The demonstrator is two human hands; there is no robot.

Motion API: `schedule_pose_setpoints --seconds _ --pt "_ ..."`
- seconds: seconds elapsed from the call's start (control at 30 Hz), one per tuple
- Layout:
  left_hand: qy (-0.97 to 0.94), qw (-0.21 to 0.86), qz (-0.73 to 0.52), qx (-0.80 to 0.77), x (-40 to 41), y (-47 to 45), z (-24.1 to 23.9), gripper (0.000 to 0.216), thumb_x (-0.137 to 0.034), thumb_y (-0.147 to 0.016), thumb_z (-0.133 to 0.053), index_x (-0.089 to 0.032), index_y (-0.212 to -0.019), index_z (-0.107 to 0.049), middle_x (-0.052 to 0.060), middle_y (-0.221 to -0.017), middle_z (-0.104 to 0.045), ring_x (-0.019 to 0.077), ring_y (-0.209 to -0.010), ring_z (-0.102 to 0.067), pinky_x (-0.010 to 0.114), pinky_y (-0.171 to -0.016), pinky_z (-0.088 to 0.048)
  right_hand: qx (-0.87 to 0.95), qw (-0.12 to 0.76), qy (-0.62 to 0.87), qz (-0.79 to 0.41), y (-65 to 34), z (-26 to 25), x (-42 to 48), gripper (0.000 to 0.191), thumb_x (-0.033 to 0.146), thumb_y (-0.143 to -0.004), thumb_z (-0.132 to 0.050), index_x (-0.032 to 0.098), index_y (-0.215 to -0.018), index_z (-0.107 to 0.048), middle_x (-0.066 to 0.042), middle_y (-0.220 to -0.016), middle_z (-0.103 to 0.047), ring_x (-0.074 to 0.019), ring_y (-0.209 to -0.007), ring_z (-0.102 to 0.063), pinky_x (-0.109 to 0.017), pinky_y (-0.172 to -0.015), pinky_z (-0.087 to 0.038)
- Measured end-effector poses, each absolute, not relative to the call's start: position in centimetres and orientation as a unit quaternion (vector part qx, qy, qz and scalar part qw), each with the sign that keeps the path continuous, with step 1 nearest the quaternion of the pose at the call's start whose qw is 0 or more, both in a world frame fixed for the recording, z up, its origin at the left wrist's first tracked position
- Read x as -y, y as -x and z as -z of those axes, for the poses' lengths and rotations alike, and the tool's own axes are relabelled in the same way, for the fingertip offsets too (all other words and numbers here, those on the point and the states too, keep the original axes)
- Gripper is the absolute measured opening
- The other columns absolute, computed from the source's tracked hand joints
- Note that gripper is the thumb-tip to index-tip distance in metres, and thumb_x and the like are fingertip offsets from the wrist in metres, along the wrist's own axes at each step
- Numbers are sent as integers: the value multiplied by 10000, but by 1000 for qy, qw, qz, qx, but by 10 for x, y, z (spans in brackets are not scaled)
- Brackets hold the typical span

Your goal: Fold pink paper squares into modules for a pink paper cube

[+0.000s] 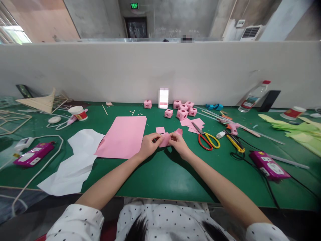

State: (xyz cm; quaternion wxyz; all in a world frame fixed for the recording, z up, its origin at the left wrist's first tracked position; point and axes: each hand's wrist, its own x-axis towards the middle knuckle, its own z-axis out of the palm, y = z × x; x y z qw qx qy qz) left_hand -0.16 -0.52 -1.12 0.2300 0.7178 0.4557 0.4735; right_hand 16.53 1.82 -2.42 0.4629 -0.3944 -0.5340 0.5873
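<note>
Between my hands, just above the green table, is a small piece of folded pink paper (pixel 165 140). My left hand (pixel 151 144) pinches its left side, and my right hand (pixel 179 144) grips the right side, where a pink flap sticks up behind the fingers. The fingertips partly cover the folds. Just beyond lies a small pink paper square (pixel 160 130). A large pink sheet (pixel 122 137) lies left of my left hand. Past my right hand are loose pink squares (pixel 198 124) and scissors (pixel 207 136) with red and yellow handles. Several folded pink paper cubes (pixel 182 114) sit farther back.
A phone (pixel 164 98) leans on the grey partition (pixel 125 73). Crumpled white paper (pixel 77 164) lies at left, near a paper cup (pixel 78 113). On the right are a pink glue gun (pixel 233 128), a yellow cutter (pixel 235 143), a purple packet (pixel 269 165) and a water bottle (pixel 253 97).
</note>
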Motion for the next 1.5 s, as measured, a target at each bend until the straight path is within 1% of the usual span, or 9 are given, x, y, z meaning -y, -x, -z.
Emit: schedule_pose_setpoints --seconds 0.13,0.27,0.47,0.6,0.8,1.0,1.13,1.27,1.5 --pt "-699 237 -486 -468 5 2 12 282 -406 -869 -588 -164 -772 -696 21 -753 -683 134 -674 -574 239 -628 -421 515 468 392 -601 -167 24 -18 159 291 -659 -669 185 -773 -641 35 -687 -618 -98 -600 -542 -238 -611 -449" --pt "-646 301 -518 -473 1 3 13 309 -439 -855 -598 -158 -755 -677 -1 -676 -624 122 -621 -525 234 -598 -408 513 480 401 -588 -170 25 -19 300 398 -678 -743 182 -880 -690 23 -689 -635 -98 -577 -540 -238 -580 -452" --pt "-561 393 -560 -466 -8 6 18 326 -473 -792 -669 -151 -739 -676 -6 -681 -612 126 -645 -523 238 -610 -416 511 470 406 -594 -170 25 -19 397 526 -655 -786 173 -808 -691 40 -594 -576 -107 -563 -560 -266 -602 -542" --pt "-575 378 -558 -464 -9 7 19 311 -460 -795 -666 -153 -751 -687 -5 -687 -618 130 -660 -525 245 -638 -419 482 452 414 -626 -171 23 -18 378 474 -643 -824 172 -816 -678 26 -629 -620 -109 -572 -601 -254 -576 -573" --pt "-578 367 -561 -465 -10 9 19 300 -451 -802 -659 -156 -763 -693 -3 -691 -616 132 -661 -518 243 -629 -416 508 394 387 -661 -173 24 -18 360 314 -633 -873 161 -887 -668 -42 -762 -714 -156 -725 -715 -170 -548 -550" --pt "-583 358 -565 -461 -9 8 17 307 -455 -808 -653 -155 -766 -697 1 -698 -619 136 -672 -523 240 -630 -418 453 407 381 -695 -173 24 -19 274 411 -795 -747 171 -888 -654 -45 -804 -715 -138 -701 -722 -170 -550 -565" --pt "-584 353 -564 -464 -8 8 17 311 -455 -807 -649 -152 -752 -695 3 -695 -621 136 -669 -519 240 -625 -414 461 399 381 -695 -174 23 -20 275 303 -693 -841 163 -849 -663 -38 -759 -716 -143 -716 -720 -171 -575 -574" --pt "-586 355 -562 -463 -8 8 15 316 -462 -810 -642 -152 -756 -683 4 -699 -618 133 -670 -525 237 -621 -421 469 408 374 -688 -174 23 -20 334 307 -618 -876 165 -856 -689 -46 -785 -736 -165 -747 -721 -220 -643 -592" --pt "-534 500 -490 -475 -10 4 17 401 -536 -764 -675 -142 -827 -640 16 -692 -626 99 -521 -538 216 -457 -407 503 453 399 -619 -175 19 -17 400 450 -628 -841 188 -878 -671 -53 -808 -752 -209 -790 -725 -297 -707 -576"
